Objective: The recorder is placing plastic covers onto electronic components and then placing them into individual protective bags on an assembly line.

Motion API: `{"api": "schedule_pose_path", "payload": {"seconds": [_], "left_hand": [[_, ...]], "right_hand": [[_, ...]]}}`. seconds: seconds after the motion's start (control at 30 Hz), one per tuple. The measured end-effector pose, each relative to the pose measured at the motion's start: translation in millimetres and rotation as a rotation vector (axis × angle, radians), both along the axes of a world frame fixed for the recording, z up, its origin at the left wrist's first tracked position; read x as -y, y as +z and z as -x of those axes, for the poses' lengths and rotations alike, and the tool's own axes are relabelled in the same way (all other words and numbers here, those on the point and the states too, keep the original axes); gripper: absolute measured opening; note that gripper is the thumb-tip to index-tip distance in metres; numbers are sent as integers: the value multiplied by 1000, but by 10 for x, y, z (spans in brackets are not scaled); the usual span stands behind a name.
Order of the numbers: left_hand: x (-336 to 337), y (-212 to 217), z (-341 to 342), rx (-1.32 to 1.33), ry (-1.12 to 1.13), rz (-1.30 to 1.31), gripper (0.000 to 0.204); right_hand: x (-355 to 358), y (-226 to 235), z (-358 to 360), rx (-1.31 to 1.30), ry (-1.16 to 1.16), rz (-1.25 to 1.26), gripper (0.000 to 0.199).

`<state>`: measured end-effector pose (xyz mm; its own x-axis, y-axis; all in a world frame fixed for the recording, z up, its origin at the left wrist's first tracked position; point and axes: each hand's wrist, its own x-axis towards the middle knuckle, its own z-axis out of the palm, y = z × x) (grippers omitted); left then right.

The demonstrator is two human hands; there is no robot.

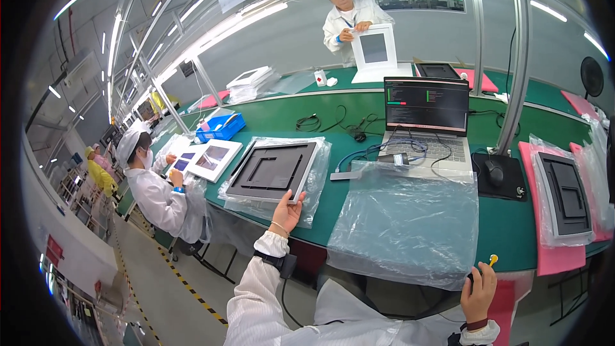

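My left hand [287,215] grips the near right corner of a shallow black tray-like panel with a pale rim [269,170]. The panel lies on a clear plastic sheet [318,187] on the green bench, left of the laptop. At the bench's front edge, my right hand [479,291] has its fingers curled, with a small dark thing partly showing between them. It is beside the near right corner of a large clear plastic bag [403,221] that hangs over the edge. A small yellow round piece [493,260] shows by its fingertips.
An open laptop [427,115] with cables stands behind the bag, with a mouse [493,172] to its right. Another black panel [564,193] rests on pink foam [560,259] at right. A co-worker [160,186] handles white frames at left; another holds a white frame [375,48] across the bench.
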<state>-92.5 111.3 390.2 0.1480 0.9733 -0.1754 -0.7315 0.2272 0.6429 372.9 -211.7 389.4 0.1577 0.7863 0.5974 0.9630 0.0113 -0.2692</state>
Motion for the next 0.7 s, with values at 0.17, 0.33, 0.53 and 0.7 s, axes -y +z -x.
{"api": "schedule_pose_path", "payload": {"seconds": [0.17,0.33,0.53,0.7], "left_hand": [[-73,50,-77,120,-16,10,20],[13,198,-118,105,79,-25,19],[618,144,-119,-297,13,-207,16],[1618,518,-369,-306,-244,-261,28]], "right_hand": [[105,-6,-48,-31,-28,7,30],[136,25,-57,-35,-34,2,29],[109,18,-32,-84,-18,9,27],[106,135,-72,-257,-27,-96,28]]}}
